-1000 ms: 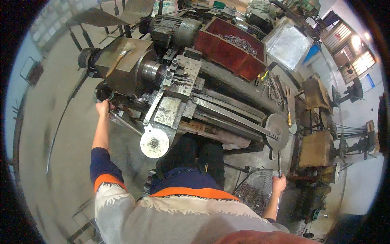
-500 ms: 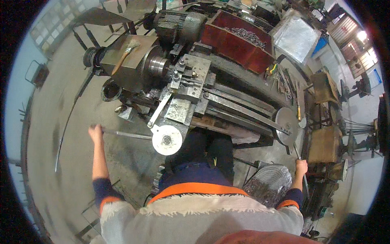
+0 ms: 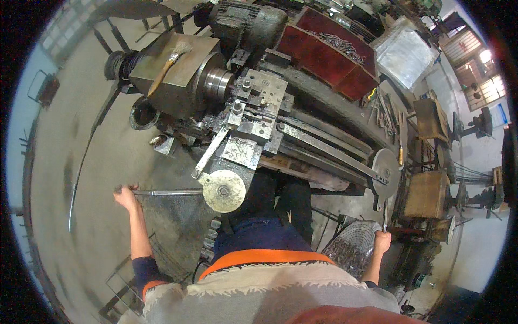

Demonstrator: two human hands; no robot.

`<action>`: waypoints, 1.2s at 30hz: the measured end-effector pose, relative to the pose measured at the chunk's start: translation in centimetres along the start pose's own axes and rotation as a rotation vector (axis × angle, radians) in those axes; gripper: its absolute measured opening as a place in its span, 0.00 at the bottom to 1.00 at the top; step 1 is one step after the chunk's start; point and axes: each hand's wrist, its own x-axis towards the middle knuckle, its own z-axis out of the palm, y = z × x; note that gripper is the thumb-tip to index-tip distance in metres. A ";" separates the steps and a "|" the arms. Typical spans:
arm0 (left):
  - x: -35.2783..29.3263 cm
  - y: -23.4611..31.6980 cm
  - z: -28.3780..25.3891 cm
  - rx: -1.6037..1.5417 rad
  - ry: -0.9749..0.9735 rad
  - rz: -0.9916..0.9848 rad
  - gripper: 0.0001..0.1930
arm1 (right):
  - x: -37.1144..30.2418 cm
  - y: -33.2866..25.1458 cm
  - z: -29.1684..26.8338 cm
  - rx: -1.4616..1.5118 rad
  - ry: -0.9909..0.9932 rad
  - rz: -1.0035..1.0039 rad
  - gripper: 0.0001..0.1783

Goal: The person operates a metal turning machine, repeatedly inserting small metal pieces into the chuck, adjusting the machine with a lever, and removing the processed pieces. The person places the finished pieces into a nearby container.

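At the left, my left hand point(image 3: 125, 197) is closed round the outer end of a long metal lever point(image 3: 170, 192). That lever runs level into a round pale disc point(image 3: 224, 191) at the front of a lathe-like machine. A flat link bar point(image 3: 210, 154) ties the disc to the metal tool slide point(image 3: 261, 102). On the other side, my right hand point(image 3: 382, 241) grips a second lever point(image 3: 386, 215), which hangs from a larger grey disc point(image 3: 385, 171) at the machine's right end. A long flat bar point(image 3: 329, 150) joins this disc to the slide. Beside the slide sits the shiny round chuck point(image 3: 218, 82).
A wood-handled brush point(image 3: 166, 67) lies on the headstock cover. Behind the bed stands a red tray point(image 3: 329, 65) heaped with small metal parts. Hand tools point(image 3: 386, 110) lie right of it. A basket point(image 3: 353, 245) of metal pieces stands by my right arm. A thin rod point(image 3: 81, 162) slants at far left.
My right hand has come inward and down, swinging its lever from a slant to nearly straight down. My left hand and its lever's outer end have dropped slightly. The view has shifted a little.
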 end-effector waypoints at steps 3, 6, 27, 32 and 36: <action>-0.4 0.7 1.1 -0.049 -0.013 -0.016 0.17 | -0.1 0.3 0.4 0.003 0.017 -0.018 0.23; -0.5 1.1 1.7 -0.040 0.008 -0.014 0.20 | 0.1 0.2 0.4 0.020 0.012 0.015 0.23; -0.4 1.8 -6.1 0.310 -0.305 -0.080 0.12 | 15.0 -2.1 -2.2 -0.215 0.053 -0.122 0.20; 3.9 3.1 -7.5 0.746 -0.442 -0.008 0.17 | 15.4 -2.2 0.8 -0.251 0.205 -0.027 0.22; 8.3 2.4 -2.6 0.868 -0.550 0.089 0.19 | 11.3 -0.6 4.4 -0.090 0.624 -0.288 0.32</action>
